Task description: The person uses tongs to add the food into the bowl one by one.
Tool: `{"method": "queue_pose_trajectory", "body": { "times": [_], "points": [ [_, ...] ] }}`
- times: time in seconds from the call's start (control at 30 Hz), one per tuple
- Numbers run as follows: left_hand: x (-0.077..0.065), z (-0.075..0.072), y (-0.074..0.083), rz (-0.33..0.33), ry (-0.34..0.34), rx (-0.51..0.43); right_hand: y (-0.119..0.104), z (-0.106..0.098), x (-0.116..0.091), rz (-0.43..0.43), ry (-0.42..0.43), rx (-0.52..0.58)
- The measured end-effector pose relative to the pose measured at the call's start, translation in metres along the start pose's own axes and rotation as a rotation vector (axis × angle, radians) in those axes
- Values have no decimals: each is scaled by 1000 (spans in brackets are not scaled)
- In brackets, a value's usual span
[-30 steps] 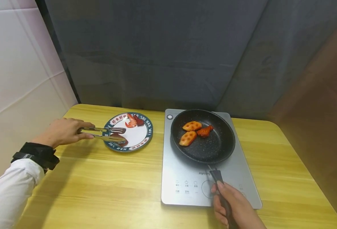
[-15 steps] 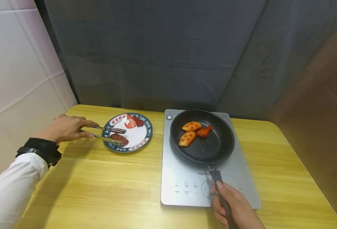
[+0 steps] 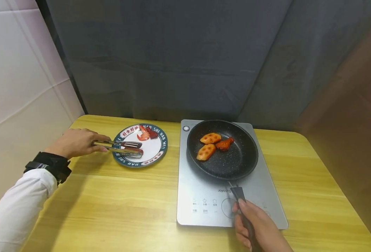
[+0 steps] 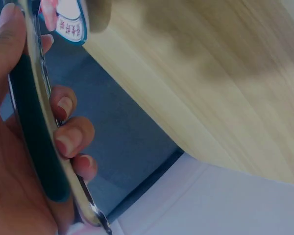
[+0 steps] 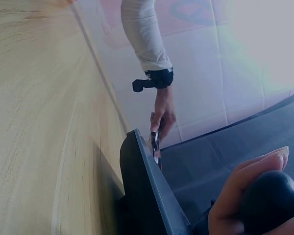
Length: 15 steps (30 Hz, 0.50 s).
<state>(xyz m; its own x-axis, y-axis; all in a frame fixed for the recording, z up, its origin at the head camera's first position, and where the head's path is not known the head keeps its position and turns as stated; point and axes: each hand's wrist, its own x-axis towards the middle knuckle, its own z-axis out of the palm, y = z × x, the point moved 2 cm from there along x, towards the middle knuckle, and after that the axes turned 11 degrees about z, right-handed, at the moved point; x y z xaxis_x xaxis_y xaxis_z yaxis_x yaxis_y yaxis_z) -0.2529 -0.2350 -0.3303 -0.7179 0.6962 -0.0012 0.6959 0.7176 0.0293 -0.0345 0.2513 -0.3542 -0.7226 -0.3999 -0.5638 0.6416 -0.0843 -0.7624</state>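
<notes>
My left hand [image 3: 78,142] grips metal tongs [image 4: 36,132] with a dark green handle pad, its fingers curled round them in the left wrist view. The tongs' tips are over the plate [image 3: 153,148], at a brown piece of meat [image 3: 135,148] that they partly hide. Whether they pinch it firmly is hard to tell. A shrimp [image 3: 144,134] and a dark red piece [image 3: 152,133] lie at the plate's back. My right hand [image 3: 256,220] holds the handle [image 3: 238,194] of a black frying pan [image 3: 236,164]. Inside are two spotted orange pieces [image 3: 205,152] and a drumstick [image 3: 225,144].
Under the pan is a silver induction cooker [image 3: 198,196] with touch controls near its front. Wooden tabletop [image 3: 125,206] lies between it and my left arm. A dark curtain [image 3: 173,63] rises behind the table, with a pale sheet [image 3: 25,77] at the left.
My left hand has moved slightly right with the tongs. Their tips have come closer together around the brown meat. The right hand and pan stay put.
</notes>
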Motion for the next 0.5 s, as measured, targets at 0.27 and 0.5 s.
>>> {"method": "queue_pose_trajectory", "body": {
  "times": [0.27, 0.5],
  "points": [
    [-5, 8, 5, 46, 55, 34, 0, -1, 1, -16, -9, -12],
    [-9, 17, 12, 29, 130, 79, 2, -2, 3, -45, -18, -14]
  ]
}}
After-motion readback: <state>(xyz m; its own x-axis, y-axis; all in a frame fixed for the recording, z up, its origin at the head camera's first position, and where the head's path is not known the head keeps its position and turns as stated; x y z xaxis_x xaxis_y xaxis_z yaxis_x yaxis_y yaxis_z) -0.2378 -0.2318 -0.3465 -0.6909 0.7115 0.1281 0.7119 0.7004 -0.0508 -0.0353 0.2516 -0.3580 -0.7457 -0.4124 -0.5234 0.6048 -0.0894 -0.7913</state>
